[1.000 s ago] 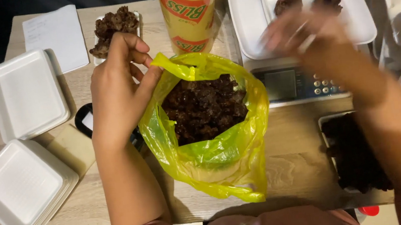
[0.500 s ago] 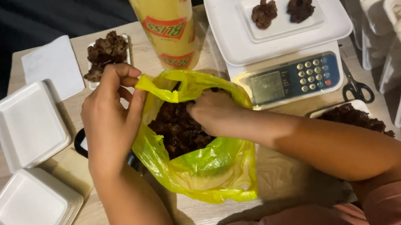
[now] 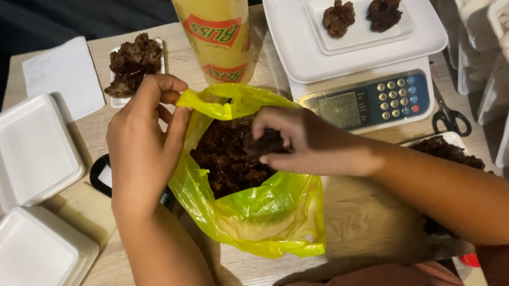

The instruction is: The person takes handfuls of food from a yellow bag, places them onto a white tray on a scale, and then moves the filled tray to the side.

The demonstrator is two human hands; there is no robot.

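A: How many of each thing lie on the counter?

B: One yellow bag of dark pieces, two empty foam boxes at the left, one scale with a small tray carrying two dark lumps, and one small dish of pieces at the back.

A: And the hands?

B: The left hand pinches the bag's rim and holds it open. The right hand is inside the bag's mouth, its fingers closed on a dark piece.

A: What stands around?

B: A tall yellow bottle just behind the bag, a white paper, scissors beside the scale, and another tray of dark pieces partly hidden by the right forearm. White packs crowd the right edge.

A: What differs from a second ago?

B: Then the right hand was up over the scale; now it is down in the bag. The left hand has kept its hold on the rim.
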